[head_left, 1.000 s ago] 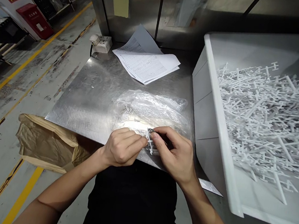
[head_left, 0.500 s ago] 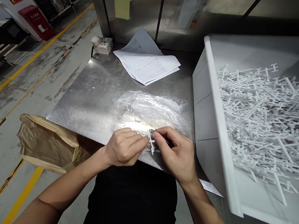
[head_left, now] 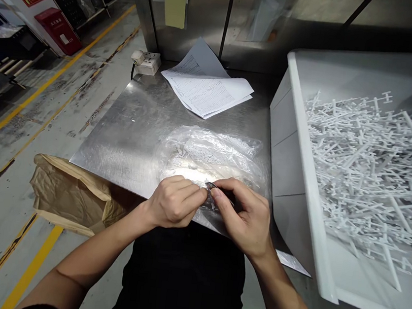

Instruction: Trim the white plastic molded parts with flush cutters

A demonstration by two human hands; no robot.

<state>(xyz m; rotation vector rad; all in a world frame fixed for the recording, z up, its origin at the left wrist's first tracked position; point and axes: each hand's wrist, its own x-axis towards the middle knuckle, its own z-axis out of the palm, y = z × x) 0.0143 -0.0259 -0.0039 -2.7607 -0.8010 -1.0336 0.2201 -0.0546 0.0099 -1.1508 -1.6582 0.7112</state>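
My left hand [head_left: 176,201] is closed at the near edge of the metal table, its fingertips meeting those of my right hand. What it grips is hidden. Between thumb and forefinger, my right hand [head_left: 242,213] pinches a small dark thin tool [head_left: 210,184], its tip at the left fingertips. Just beyond both hands lies a clear plastic bag [head_left: 224,151] with small white pieces inside. White branching plastic pieces [head_left: 375,169] fill a large white bin [head_left: 301,185] on the right.
Printed papers [head_left: 209,93] lie at the back of the metal table [head_left: 119,130], beside a power socket [head_left: 150,64]. An open brown paper bag [head_left: 70,198] is below the table's left edge. A metal panel stands behind the table.
The white branching piece that showed between my hands is no longer visible there. Both hands stay close together, and the whole view has shifted slightly.
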